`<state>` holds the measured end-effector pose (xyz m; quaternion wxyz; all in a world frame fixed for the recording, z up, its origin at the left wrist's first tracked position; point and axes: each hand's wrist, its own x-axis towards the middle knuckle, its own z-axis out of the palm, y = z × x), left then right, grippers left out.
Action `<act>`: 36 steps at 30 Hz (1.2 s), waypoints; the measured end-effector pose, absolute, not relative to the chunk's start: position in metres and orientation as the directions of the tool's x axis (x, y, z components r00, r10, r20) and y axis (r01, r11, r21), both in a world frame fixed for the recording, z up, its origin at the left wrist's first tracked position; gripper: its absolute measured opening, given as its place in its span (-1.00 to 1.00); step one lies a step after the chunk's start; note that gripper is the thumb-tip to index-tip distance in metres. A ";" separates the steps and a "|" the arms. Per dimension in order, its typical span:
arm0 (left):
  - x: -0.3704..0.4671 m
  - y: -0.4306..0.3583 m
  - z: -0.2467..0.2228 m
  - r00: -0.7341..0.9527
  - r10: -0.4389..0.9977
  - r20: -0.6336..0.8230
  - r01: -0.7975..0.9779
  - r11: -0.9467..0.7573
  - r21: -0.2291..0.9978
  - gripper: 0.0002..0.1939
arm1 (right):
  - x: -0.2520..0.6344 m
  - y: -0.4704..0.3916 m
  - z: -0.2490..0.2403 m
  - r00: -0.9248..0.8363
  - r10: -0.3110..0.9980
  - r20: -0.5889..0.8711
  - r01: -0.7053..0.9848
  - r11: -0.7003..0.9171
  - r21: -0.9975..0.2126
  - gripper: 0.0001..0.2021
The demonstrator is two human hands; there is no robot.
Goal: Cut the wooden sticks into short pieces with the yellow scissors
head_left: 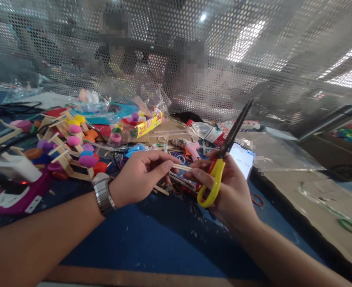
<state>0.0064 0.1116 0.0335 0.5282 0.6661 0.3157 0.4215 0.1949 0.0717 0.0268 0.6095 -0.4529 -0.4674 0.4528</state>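
Note:
A thin pale wooden stick [182,167] spans the gap between my two hands, above the blue table. My left hand [141,175], with a metal watch at the wrist, pinches its left end between thumb and fingers. At the other end, my right hand [234,191] grips the stick with its fingertips. That same hand also holds a pair of scissors [219,173], yellow handles toward me and dark blades pointing up and away. A few loose wooden sticks [161,189] lie on the table below the hands.
Stick frames with coloured pompom-like pieces [74,141] crowd the left, beside a purple power strip [29,195]. Behind my hands are a pink glue gun [193,150], a clear bottle [207,131] and a yellow packet [150,122]. A lit phone [241,158] lies right. Perforated metal sheeting stands behind.

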 end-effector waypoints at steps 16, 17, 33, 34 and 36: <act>0.006 0.114 0.033 0.408 0.893 0.188 -0.014 -0.200 0.980 -0.80 | 0.197 0.072 0.026 0.170 0.972 0.162 -0.117 0.183 -0.976 -0.57; 0.006 0.114 0.033 0.406 0.895 0.185 -0.008 -0.199 0.980 -0.80 | 0.197 0.072 0.026 0.170 0.970 0.175 -0.103 0.194 -0.976 -0.58; 0.007 0.114 0.031 0.397 0.912 0.100 -0.019 -0.101 0.995 -0.89 | 0.198 0.072 0.024 0.183 0.962 0.202 -0.079 0.219 -0.972 -0.58; 0.007 0.114 0.031 0.398 0.913 0.085 -0.025 -0.082 0.996 -0.90 | 0.197 0.071 0.025 0.186 0.961 0.203 -0.079 0.221 -0.972 -0.58; 0.008 0.114 0.031 0.399 0.916 0.054 -0.043 -0.040 0.998 -0.91 | 0.197 0.071 0.025 0.195 0.959 0.206 -0.075 0.224 -0.972 -0.58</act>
